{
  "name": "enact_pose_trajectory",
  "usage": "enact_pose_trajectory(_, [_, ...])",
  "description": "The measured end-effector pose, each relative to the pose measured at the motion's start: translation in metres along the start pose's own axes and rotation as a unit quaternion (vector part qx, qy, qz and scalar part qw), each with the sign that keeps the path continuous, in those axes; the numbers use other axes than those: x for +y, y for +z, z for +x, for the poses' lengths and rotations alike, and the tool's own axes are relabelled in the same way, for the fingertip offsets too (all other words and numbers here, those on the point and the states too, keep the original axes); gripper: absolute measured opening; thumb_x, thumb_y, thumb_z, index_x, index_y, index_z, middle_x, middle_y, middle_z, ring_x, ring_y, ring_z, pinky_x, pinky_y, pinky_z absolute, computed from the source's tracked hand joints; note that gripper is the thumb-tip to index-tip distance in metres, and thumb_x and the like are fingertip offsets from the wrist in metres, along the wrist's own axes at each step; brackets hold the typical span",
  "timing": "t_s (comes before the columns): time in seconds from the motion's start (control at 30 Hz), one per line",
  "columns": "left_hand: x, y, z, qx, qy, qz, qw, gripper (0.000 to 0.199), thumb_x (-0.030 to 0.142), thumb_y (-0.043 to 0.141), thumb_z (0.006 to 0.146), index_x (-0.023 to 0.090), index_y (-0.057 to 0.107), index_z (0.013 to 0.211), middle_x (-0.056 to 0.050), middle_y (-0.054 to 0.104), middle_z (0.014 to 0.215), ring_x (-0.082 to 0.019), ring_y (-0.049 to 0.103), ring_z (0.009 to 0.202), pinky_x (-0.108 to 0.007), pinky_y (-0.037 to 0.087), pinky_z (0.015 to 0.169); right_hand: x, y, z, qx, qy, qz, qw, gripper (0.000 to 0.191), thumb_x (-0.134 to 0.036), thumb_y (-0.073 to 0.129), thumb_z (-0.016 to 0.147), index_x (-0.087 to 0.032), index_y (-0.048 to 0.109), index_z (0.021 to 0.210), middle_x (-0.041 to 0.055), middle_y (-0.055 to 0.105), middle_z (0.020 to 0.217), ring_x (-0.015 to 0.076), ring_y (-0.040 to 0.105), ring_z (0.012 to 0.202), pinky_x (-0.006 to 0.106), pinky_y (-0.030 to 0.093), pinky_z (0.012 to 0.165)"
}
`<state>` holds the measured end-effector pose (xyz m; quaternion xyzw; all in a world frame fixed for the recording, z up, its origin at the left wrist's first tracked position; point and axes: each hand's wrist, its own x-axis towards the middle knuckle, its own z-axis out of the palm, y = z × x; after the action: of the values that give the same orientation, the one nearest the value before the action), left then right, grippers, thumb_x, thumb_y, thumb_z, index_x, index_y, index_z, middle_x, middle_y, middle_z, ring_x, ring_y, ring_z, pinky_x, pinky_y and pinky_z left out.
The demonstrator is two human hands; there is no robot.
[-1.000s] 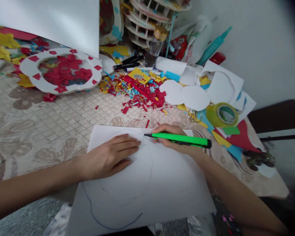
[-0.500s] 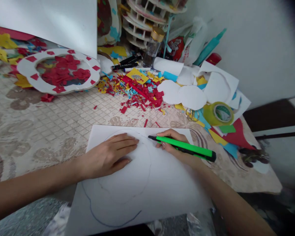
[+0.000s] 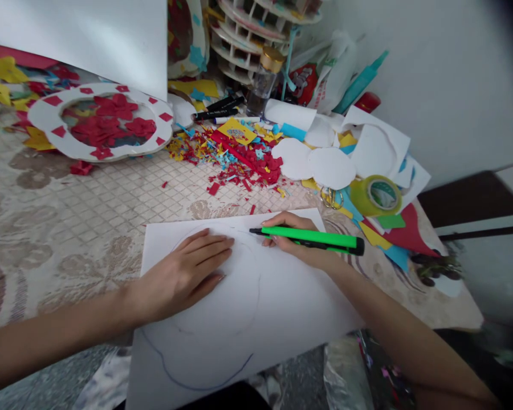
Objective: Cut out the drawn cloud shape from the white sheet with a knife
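A white board (image 3: 282,302) lies at the table's near edge, overhanging it. It bears a wavy blue outline and a fainter, broken round line inside. My left hand (image 3: 192,267) rests flat on the board's upper left, palm down, fingers stretched out. In my right hand (image 3: 288,236) is a green and black utility knife (image 3: 316,236), held like a pen. Its dark tip meets the board near the top of the round line, just right of my left fingertips. My palm hides part of the drawn lines.
Red, yellow and blue scraps (image 3: 248,156) lie beyond the board. A white flower-shaped frame (image 3: 51,134) holds red paper flowers at left. To the right are scissors (image 3: 332,198), a tape roll (image 3: 378,195) and white cutouts (image 3: 333,168). A gold-capped bottle (image 3: 263,82) stands behind.
The board has turned slightly counterclockwise. My right hand and the knife have shifted a little left and up, the knife now lying closer to level. My left hand has moved slightly left with the board.
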<state>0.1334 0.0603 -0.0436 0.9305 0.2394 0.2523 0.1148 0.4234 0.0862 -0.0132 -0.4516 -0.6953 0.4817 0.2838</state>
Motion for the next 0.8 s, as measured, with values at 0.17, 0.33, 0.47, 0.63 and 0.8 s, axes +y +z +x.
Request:
enact_pose_trajectory(0.17, [0.003,-0.001,-0.006,-0.004,-0.037,0.023,0.999,0.034,0.017,0.051,0.098,0.008,0.055,0.131,-0.016,0.061,0.135,-0.026,0.055,0.128,-0.056,0.043,0.111,0.000,0.000,0.021,-0.039,-0.007,-0.016,0.999,0.021,-0.026,0.062,0.089,-0.019,0.066,0.109,0.0027,0.075,0.086,0.0161,0.074,0.081,0.028,0.058,0.073])
enact_pose_trajectory(0.33, [0.003,0.000,-0.007,-0.009,-0.042,0.032,0.999,0.036,0.018,0.050,0.098,0.007,0.053,0.133,-0.017,0.060,0.135,-0.027,0.055,0.128,-0.056,0.043,0.111,0.003,0.000,0.024,-0.048,-0.007,-0.020,0.999,0.023,-0.021,0.062,0.088,-0.020,0.065,0.110,0.0022,0.075,0.087,0.0158,0.074,0.081,0.026,0.057,0.071])
enact_pose_trajectory(0.47, [0.004,0.001,-0.008,-0.008,-0.046,0.037,0.998,0.037,0.018,0.050,0.098,0.007,0.053,0.133,-0.017,0.060,0.135,-0.027,0.055,0.128,-0.057,0.042,0.111,0.004,-0.001,0.019,-0.047,-0.016,-0.015,0.999,0.023,-0.027,0.063,0.090,-0.020,0.065,0.112,0.0037,0.076,0.089,0.0157,0.073,0.081,0.023,0.056,0.067])
enact_pose_trajectory(0.63, [0.004,0.001,-0.008,-0.008,-0.048,0.038,0.998,0.036,0.019,0.049,0.099,0.008,0.054,0.132,-0.017,0.061,0.135,-0.026,0.056,0.128,-0.056,0.043,0.112,0.002,0.000,0.013,-0.036,-0.028,-0.008,0.999,0.025,-0.033,0.062,0.090,-0.018,0.064,0.110,0.0059,0.075,0.090,0.0163,0.073,0.080,0.024,0.056,0.067])
enact_pose_trajectory(0.8, [0.004,0.001,-0.008,-0.008,-0.049,0.038,0.998,0.037,0.019,0.050,0.098,0.007,0.053,0.133,-0.017,0.060,0.136,-0.026,0.056,0.128,-0.056,0.042,0.112,0.003,0.002,0.003,-0.017,-0.011,0.009,1.000,0.029,-0.038,0.063,0.091,-0.017,0.063,0.112,0.0073,0.075,0.091,0.0171,0.073,0.083,0.025,0.057,0.069])
